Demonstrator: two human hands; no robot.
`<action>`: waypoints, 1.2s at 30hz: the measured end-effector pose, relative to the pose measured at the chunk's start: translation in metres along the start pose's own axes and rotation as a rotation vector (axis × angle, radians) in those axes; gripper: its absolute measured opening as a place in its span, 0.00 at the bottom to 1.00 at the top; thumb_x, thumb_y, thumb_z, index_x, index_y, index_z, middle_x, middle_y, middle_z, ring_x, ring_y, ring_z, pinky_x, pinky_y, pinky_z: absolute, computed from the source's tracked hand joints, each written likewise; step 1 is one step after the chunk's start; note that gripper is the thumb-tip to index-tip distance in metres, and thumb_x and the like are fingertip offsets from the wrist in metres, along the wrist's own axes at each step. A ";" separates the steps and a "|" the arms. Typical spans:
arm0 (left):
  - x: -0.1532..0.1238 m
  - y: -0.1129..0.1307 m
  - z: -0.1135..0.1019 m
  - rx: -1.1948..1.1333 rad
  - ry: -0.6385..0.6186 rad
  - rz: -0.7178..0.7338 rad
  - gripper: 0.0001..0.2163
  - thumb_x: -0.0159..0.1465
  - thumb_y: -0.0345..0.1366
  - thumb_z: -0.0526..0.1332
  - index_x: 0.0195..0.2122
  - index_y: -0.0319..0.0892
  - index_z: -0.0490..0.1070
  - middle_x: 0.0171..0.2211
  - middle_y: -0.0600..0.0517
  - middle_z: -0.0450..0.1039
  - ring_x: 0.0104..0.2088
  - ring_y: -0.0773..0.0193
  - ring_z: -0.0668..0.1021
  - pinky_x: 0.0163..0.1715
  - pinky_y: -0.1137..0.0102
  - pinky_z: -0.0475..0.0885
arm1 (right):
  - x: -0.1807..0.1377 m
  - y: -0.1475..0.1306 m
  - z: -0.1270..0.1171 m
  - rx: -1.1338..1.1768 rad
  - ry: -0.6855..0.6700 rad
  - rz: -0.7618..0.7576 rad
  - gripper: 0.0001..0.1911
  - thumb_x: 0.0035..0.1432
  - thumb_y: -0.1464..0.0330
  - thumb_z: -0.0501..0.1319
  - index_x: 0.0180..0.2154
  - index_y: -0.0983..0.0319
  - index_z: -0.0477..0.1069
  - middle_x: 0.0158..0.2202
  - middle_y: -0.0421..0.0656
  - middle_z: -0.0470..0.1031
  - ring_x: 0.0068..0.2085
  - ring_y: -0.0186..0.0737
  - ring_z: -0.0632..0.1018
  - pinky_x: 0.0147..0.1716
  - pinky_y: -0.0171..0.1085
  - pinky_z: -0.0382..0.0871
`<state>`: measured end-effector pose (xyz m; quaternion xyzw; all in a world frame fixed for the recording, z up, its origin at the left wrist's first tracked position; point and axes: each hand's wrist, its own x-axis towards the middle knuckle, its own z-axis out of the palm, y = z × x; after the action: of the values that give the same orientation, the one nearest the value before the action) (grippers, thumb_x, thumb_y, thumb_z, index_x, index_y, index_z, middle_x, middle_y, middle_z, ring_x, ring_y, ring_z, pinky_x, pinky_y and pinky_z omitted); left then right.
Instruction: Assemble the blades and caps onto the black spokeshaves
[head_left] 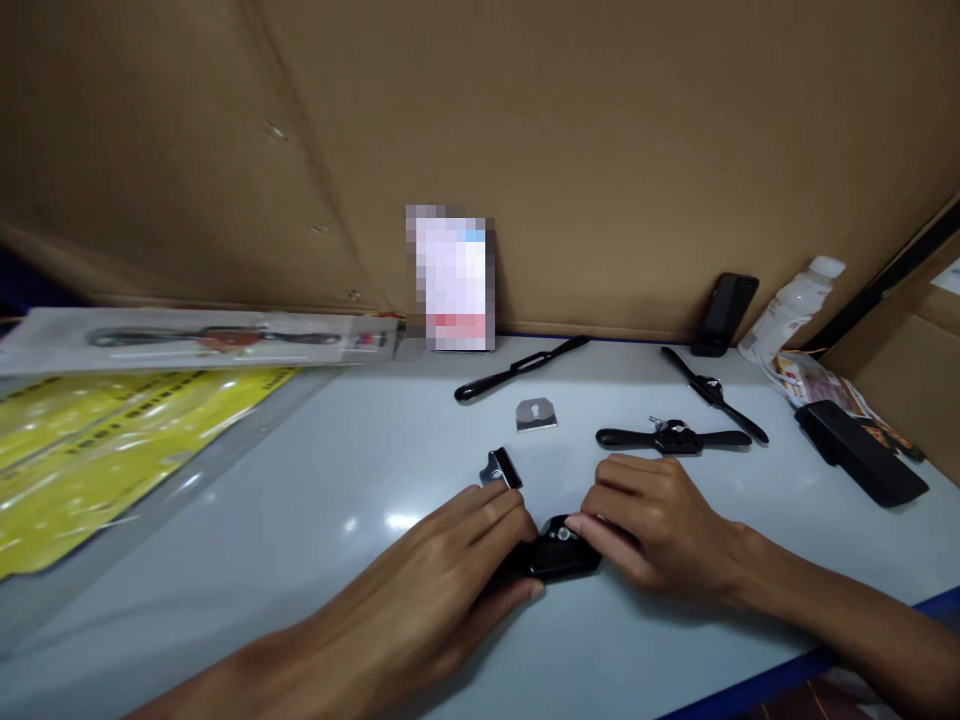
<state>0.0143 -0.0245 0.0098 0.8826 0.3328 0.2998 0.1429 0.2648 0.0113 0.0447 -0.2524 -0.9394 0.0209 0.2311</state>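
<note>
My left hand [457,570] and my right hand [660,525] both grip a black spokeshave body [559,553] lying on the white table [315,500], one at each end; its handles are hidden under my fingers. Just beyond my left fingers lies a small metal cap piece [500,468]. Farther back sits a loose steel blade [536,414].
Three more black spokeshaves lie behind: one [521,368], one [673,437], one [714,393]. A black phone [724,313] and white bottle [791,308] lean on the cardboard wall. A black case [861,452] is right; yellow packaging [97,445] and a packaged tool [202,340] are left.
</note>
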 end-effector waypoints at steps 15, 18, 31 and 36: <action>-0.003 -0.003 0.001 0.015 -0.011 0.008 0.02 0.75 0.32 0.60 0.46 0.47 0.69 0.39 0.52 0.77 0.36 0.56 0.79 0.34 0.65 0.75 | -0.003 0.005 -0.008 0.051 -0.208 -0.111 0.19 0.74 0.75 0.53 0.58 0.60 0.77 0.36 0.42 0.74 0.34 0.39 0.71 0.30 0.38 0.59; -0.002 -0.003 0.001 0.020 -0.008 0.005 0.01 0.76 0.33 0.60 0.46 0.46 0.69 0.39 0.52 0.76 0.36 0.57 0.78 0.35 0.65 0.74 | -0.005 0.006 -0.008 0.067 -0.187 -0.156 0.22 0.71 0.77 0.54 0.60 0.58 0.75 0.38 0.42 0.74 0.35 0.40 0.71 0.29 0.38 0.58; -0.008 -0.005 0.001 0.075 -0.050 -0.004 0.05 0.77 0.36 0.59 0.52 0.46 0.70 0.43 0.49 0.78 0.40 0.54 0.80 0.37 0.62 0.77 | -0.002 0.015 -0.029 0.065 -0.261 -0.035 0.15 0.68 0.76 0.56 0.50 0.66 0.80 0.34 0.44 0.77 0.34 0.40 0.72 0.30 0.39 0.60; -0.007 -0.007 0.002 0.059 -0.060 -0.016 0.05 0.76 0.35 0.61 0.51 0.46 0.71 0.43 0.49 0.78 0.40 0.54 0.80 0.37 0.62 0.77 | -0.002 0.005 -0.025 0.072 -0.128 -0.152 0.17 0.75 0.73 0.53 0.51 0.65 0.80 0.33 0.42 0.75 0.31 0.39 0.70 0.28 0.38 0.60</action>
<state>0.0079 -0.0244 0.0020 0.8923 0.3441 0.2622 0.1290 0.2797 0.0132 0.0649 -0.1700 -0.9673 0.0532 0.1806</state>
